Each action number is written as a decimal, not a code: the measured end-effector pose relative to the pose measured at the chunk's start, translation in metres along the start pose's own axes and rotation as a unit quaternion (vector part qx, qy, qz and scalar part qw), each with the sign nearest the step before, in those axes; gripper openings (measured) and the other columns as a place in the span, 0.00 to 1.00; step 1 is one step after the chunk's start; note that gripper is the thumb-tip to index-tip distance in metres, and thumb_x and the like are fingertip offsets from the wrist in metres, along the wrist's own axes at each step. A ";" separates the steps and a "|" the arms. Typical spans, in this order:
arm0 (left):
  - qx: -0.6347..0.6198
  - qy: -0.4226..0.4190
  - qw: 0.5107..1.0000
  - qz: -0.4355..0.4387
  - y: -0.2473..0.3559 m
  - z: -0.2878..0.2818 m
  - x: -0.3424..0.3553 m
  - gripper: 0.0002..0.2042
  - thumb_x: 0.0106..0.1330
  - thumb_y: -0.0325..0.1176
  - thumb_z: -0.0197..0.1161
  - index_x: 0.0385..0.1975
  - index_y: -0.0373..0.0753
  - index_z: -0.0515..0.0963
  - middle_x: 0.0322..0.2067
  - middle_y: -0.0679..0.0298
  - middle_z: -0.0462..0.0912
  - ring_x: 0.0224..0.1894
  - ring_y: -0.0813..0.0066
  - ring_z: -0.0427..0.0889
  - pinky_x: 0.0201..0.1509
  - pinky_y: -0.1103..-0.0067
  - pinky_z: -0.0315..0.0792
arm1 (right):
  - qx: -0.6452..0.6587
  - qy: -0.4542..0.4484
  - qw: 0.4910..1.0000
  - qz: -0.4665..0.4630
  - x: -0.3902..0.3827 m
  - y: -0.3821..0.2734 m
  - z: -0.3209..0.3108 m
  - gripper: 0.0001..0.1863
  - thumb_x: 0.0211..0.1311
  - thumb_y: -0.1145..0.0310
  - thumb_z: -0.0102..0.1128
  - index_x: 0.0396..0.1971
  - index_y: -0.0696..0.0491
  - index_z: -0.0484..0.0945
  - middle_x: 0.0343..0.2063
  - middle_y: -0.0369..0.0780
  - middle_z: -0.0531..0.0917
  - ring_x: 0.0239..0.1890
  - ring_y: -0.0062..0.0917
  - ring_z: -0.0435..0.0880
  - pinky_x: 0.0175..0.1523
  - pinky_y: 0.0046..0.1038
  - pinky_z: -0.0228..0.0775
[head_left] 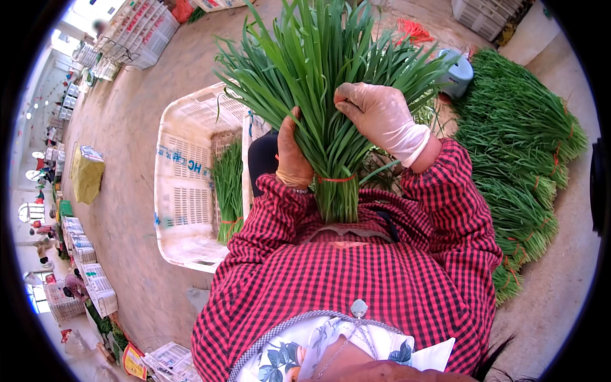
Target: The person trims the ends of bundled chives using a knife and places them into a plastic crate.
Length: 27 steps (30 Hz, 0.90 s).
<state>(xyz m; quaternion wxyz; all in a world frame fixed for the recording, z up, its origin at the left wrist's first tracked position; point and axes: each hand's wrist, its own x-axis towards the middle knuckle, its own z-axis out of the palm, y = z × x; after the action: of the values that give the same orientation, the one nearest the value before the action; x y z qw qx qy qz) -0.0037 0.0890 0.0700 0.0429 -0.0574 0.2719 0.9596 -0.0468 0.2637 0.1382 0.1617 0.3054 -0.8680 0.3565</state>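
A bunch of long flat green leaves [337, 200], bound low with a red band, stands upright against my checked front. My left hand [294, 153], in a thin glove, grips the bunch's left side, its fingers partly hidden by leaves. My right hand [378, 120], in a pale glove, is raised at the right of the bunch, thumb and fingertips pinched on leaves in its upper part. Just left of me a white plastic crate [187, 247] holds another banded green bundle [226, 191].
Many banded green bundles [522, 178] are piled on the floor at right, beside a light blue stool [457, 76]. Red bands [414, 30] lie behind my bunch. A yellow sack [86, 173] sits at left; stacked crates [143, 35] and people [75, 286] are along the left side.
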 end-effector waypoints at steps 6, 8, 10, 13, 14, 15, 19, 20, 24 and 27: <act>0.039 0.011 0.999 -0.004 -0.003 0.005 -0.001 0.19 0.71 0.44 0.50 0.52 0.37 0.75 0.48 0.61 0.82 0.49 0.68 0.82 0.57 0.72 0.75 | 0.008 -0.021 1.000 0.006 -0.001 0.006 0.001 0.08 0.64 0.71 0.59 0.42 0.53 0.77 0.22 0.41 0.81 0.23 0.31 0.83 0.28 0.29 0.75; 0.026 -0.009 0.999 -0.033 -0.002 0.007 -0.005 0.20 0.71 0.45 0.50 0.53 0.37 0.75 0.48 0.61 0.82 0.49 0.68 0.81 0.56 0.72 0.75 | 0.262 0.035 0.961 0.086 0.002 0.005 0.000 0.06 0.65 0.73 0.55 0.41 0.53 0.75 0.16 0.37 0.78 0.18 0.23 0.80 0.24 0.27 0.72; 0.021 -0.018 0.999 -0.045 -0.002 0.006 -0.006 0.20 0.71 0.45 0.50 0.53 0.37 0.75 0.48 0.61 0.82 0.48 0.68 0.82 0.56 0.72 0.75 | 0.439 0.019 0.879 0.183 0.013 -0.004 -0.024 0.11 0.68 0.73 0.54 0.48 0.55 0.75 0.20 0.34 0.78 0.19 0.13 0.76 0.24 0.17 0.70; 0.024 -0.029 0.998 -0.045 -0.003 0.010 -0.005 0.20 0.71 0.45 0.50 0.54 0.37 0.74 0.47 0.61 0.82 0.47 0.69 0.82 0.55 0.72 0.76 | 0.458 -0.028 0.868 0.189 0.018 -0.005 -0.032 0.16 0.67 0.72 0.56 0.54 0.57 0.73 0.21 0.35 0.78 0.19 0.13 0.75 0.24 0.16 0.69; 0.022 -0.038 0.998 -0.044 -0.002 0.014 -0.007 0.20 0.72 0.45 0.50 0.54 0.37 0.74 0.47 0.61 0.82 0.47 0.69 0.82 0.54 0.72 0.76 | 0.454 -0.051 0.869 0.189 0.018 -0.008 -0.031 0.16 0.67 0.72 0.56 0.54 0.57 0.73 0.22 0.35 0.79 0.19 0.13 0.75 0.24 0.16 0.69; 0.019 -0.046 0.998 -0.043 -0.002 0.017 -0.008 0.20 0.72 0.45 0.50 0.54 0.37 0.74 0.47 0.61 0.82 0.47 0.69 0.82 0.54 0.73 0.76 | 0.449 -0.074 0.870 0.188 0.018 -0.011 -0.030 0.16 0.67 0.72 0.56 0.54 0.57 0.73 0.22 0.35 0.79 0.19 0.13 0.74 0.24 0.16 0.69; 0.026 -0.027 0.999 -0.039 -0.004 0.013 -0.005 0.20 0.72 0.45 0.49 0.53 0.37 0.74 0.46 0.61 0.82 0.46 0.69 0.82 0.54 0.73 0.76 | 0.397 -0.109 0.889 0.201 0.020 -0.010 -0.024 0.15 0.66 0.72 0.57 0.52 0.58 0.75 0.23 0.36 0.80 0.19 0.13 0.74 0.24 0.17 0.69; 0.029 -0.029 0.999 -0.036 -0.004 0.013 -0.005 0.20 0.73 0.45 0.49 0.53 0.37 0.74 0.46 0.61 0.82 0.46 0.69 0.82 0.54 0.73 0.76 | 0.393 -0.107 0.888 0.213 0.021 -0.012 -0.024 0.13 0.66 0.72 0.58 0.49 0.59 0.76 0.22 0.36 0.79 0.20 0.14 0.74 0.24 0.18 0.69; 0.023 -0.029 0.999 -0.040 -0.005 0.009 -0.003 0.20 0.72 0.45 0.50 0.53 0.37 0.74 0.47 0.60 0.82 0.47 0.69 0.82 0.54 0.72 0.76 | 0.397 -0.111 0.885 0.217 0.017 -0.002 -0.017 0.10 0.66 0.72 0.57 0.45 0.58 0.77 0.22 0.35 0.79 0.20 0.15 0.75 0.24 0.19 0.70; 0.032 -0.006 0.999 -0.035 -0.002 0.012 -0.008 0.20 0.71 0.45 0.52 0.53 0.37 0.75 0.48 0.60 0.82 0.47 0.67 0.82 0.54 0.71 0.77 | 0.213 -0.035 0.967 0.136 0.008 0.013 -0.011 0.08 0.68 0.68 0.57 0.41 0.53 0.79 0.23 0.37 0.81 0.21 0.22 0.79 0.25 0.24 0.73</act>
<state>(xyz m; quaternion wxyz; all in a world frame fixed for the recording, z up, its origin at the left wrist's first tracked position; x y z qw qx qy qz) 0.0031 0.0962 0.0803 0.0799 -0.0596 0.2997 0.9488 -0.0608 0.2755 0.1430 0.0126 0.2245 -0.8104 0.5411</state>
